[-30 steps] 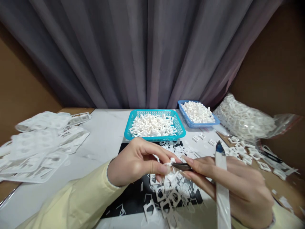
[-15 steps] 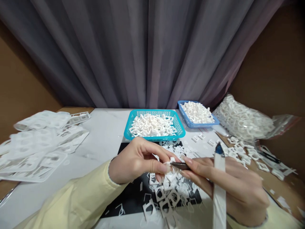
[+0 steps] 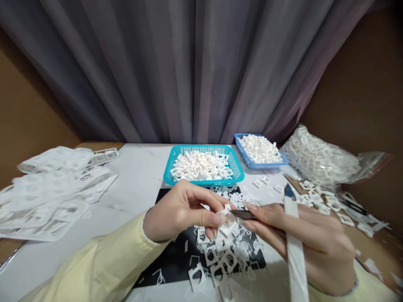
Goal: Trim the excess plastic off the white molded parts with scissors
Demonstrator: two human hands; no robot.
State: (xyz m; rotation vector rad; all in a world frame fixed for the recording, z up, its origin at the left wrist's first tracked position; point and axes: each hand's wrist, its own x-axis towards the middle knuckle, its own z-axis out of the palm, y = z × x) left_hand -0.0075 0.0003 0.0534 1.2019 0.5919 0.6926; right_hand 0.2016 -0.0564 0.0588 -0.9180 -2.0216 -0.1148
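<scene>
Between thumb and fingers, my left hand [image 3: 185, 212] pinches a small white piece [image 3: 227, 213] over the black mat [image 3: 176, 256]. My right hand [image 3: 308, 243] is closed around a tool with a white-wrapped handle [image 3: 296, 256] and blue end. The tool's dark metal tip [image 3: 242, 214] points left and reaches the white piece. White frame-shaped pieces [image 3: 217, 270] and thin offcuts lie heaped on the mat beneath both hands. The exact contact at the tip is partly hidden by my fingers.
Behind the mat stands a turquoise basket [image 3: 170, 172] of white pieces, with a blue basket [image 3: 267, 165] to its right. A plastic bag [image 3: 324, 157] of pieces and loose parts [image 3: 315, 199] lie right. Stacked white sheets [image 3: 53, 188] lie left.
My right hand and the tool have shifted slightly right, and the handle leans more. The tool tip has drawn slightly right on the white piece. My left hand has barely moved.
</scene>
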